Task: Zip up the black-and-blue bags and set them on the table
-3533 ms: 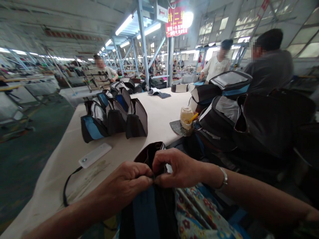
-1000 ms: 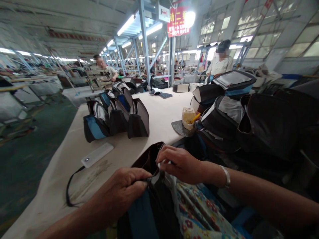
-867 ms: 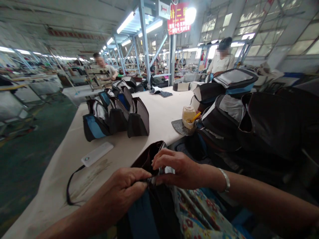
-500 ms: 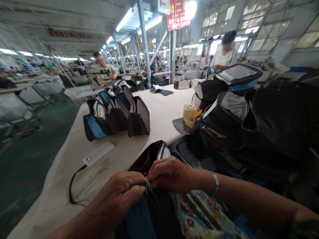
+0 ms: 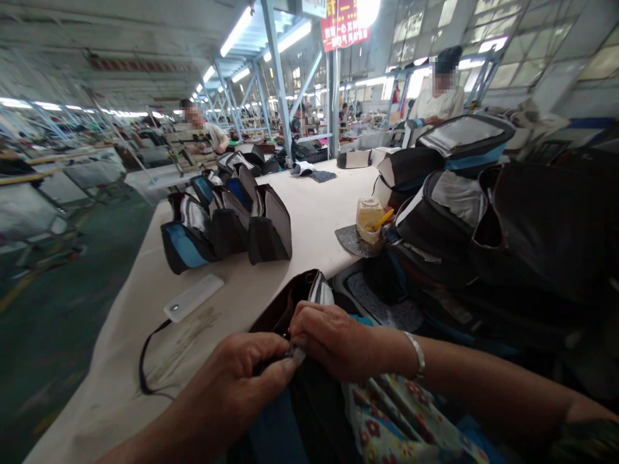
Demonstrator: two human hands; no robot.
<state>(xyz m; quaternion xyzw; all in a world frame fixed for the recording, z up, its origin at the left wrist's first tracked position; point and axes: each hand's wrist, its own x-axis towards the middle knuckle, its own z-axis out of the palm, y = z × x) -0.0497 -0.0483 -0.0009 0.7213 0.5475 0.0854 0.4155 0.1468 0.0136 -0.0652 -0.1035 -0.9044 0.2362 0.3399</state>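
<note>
A dark bag with a blue panel (image 5: 290,303) lies open at the near table edge, partly on my lap. My left hand (image 5: 242,380) is closed, pinching the bag's rim between thumb and fingers. My right hand (image 5: 338,338) is closed too, its fingertips meeting the left hand's at a small light piece on the rim, too small to name. A bracelet sits on my right wrist.
A row of finished bags (image 5: 227,222) stands on the white table (image 5: 314,212). A white power bank (image 5: 193,297) with a black cord lies near me. A jar (image 5: 368,220) sits beside a tall heap of bags (image 5: 464,206) on the right. People work at far tables.
My right hand lifted briefly off the rim, then came back to meet the left hand's pinch. The view has dropped slightly. A person in grey at the right has left the view.
</note>
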